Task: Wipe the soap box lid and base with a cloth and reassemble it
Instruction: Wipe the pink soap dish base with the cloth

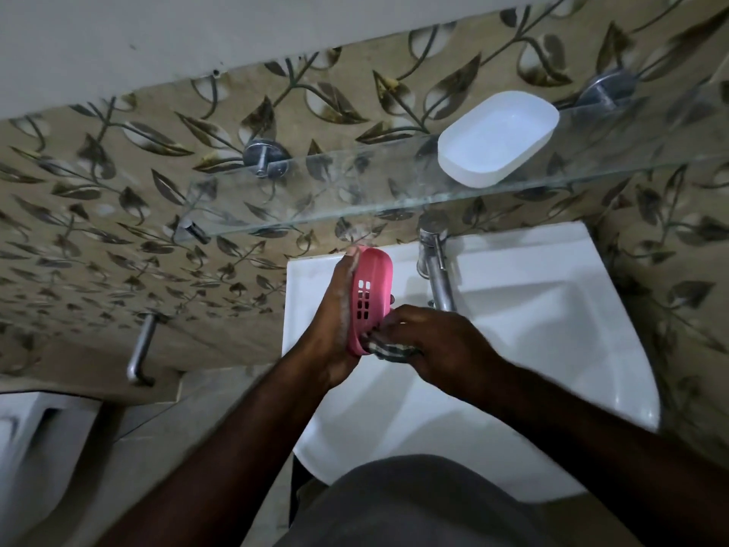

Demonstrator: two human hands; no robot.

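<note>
So the left hand is gripping the pink base, holding it up on its edge over the sink with the slotted face pointing toward the right. The right hand is pinching a bunched checked cloth against the bottom end of the base. The white lid is sitting open side up on the glass shelf, well apart from all this, so I'm guessing it's waiting for reassembly.

Tips for this bit imo: I'd be working the cloth up the length of the base instead of just dabbing at one end, and poking a corner of it into those slots, since that's probably where soap scum is hiding. Plastic like that is likely getting slippery, so a firm left grip is helping, and staying over the sink is smart in case it's slipping out
</note>
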